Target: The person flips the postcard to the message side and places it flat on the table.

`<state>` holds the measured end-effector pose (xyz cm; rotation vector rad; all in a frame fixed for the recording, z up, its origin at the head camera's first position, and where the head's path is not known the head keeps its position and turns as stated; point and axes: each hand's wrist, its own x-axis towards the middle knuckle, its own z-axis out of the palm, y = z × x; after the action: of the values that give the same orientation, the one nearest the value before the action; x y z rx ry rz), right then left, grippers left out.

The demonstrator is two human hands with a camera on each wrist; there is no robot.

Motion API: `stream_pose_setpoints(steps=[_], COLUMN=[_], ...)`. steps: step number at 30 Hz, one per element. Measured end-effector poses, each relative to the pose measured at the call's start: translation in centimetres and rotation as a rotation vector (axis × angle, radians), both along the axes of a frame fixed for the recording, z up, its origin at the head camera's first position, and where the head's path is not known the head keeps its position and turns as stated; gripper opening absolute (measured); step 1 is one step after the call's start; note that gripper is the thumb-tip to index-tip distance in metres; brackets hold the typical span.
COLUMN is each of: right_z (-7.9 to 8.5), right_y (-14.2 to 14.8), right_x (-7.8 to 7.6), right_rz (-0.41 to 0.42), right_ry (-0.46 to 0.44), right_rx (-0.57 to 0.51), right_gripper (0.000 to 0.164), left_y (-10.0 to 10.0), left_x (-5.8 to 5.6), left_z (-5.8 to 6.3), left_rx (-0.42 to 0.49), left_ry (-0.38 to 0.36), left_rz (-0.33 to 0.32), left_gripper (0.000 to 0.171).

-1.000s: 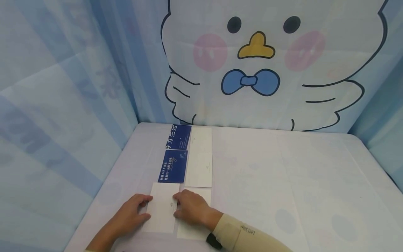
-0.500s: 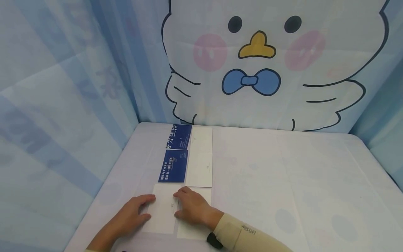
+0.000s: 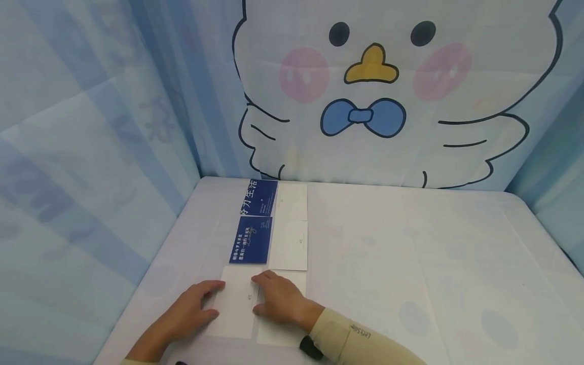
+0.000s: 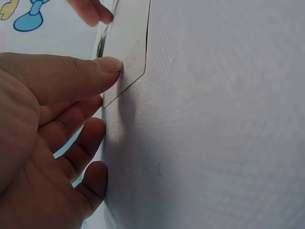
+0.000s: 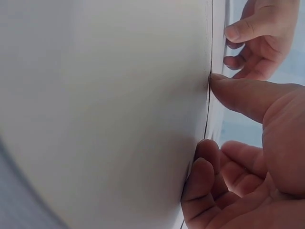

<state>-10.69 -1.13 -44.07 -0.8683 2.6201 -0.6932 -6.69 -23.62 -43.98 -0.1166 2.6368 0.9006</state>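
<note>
A white card (image 3: 234, 312) lies at the front left of the tabletop, with small print near its right edge. My left hand (image 3: 193, 308) touches the card's left edge, thumb and forefinger spread apart. In the left wrist view, the thumb (image 4: 102, 67) rests at a card corner with a row of printed ovals while the other fingers bend loosely. My right hand (image 3: 282, 299) is at the right edge, reaching over a second white card (image 3: 280, 334) that it partly covers. Its thumb and fingertips meet the card edge in the right wrist view, which also shows the left hand (image 5: 267, 40) opposite.
Beyond the front pair, two dark blue printed cards (image 3: 251, 241) form the left column. Two more white cards (image 3: 288, 246) form the right column beside them. A patterned curtain (image 3: 365, 152) stands along the table's back edge, and another curtain (image 3: 114, 177) closes off the left side.
The front left card has shifted slightly toward me and right, leaving a small gap below the blue card. Both hands' forefingers have edged slightly; over the last half second they are nearly still.
</note>
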Motion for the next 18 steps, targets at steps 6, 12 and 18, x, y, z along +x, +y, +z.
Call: stream_pose_setpoints(steps=[6,12,18], right_z=[-0.02,0.05,0.06], right_y=[-0.01,0.09,-0.06], right_x=[0.06,0.04,0.19], right_rz=[0.010,0.010,0.005], right_ry=[0.005,-0.006,-0.059], right_rx=[0.006,0.016,0.013], right_gripper=[0.057,0.059,0.065], left_y=[-0.02,0.04,0.14], left_x=[0.03,0.07,0.11], left_z=[-0.01,0.06,0.36], left_rx=[-0.003,-0.013,-0.039], left_ry=[-0.013,0.003,0.026], left_rz=[0.007,-0.010,-0.034], left_gripper=[0.060,0.060,0.060])
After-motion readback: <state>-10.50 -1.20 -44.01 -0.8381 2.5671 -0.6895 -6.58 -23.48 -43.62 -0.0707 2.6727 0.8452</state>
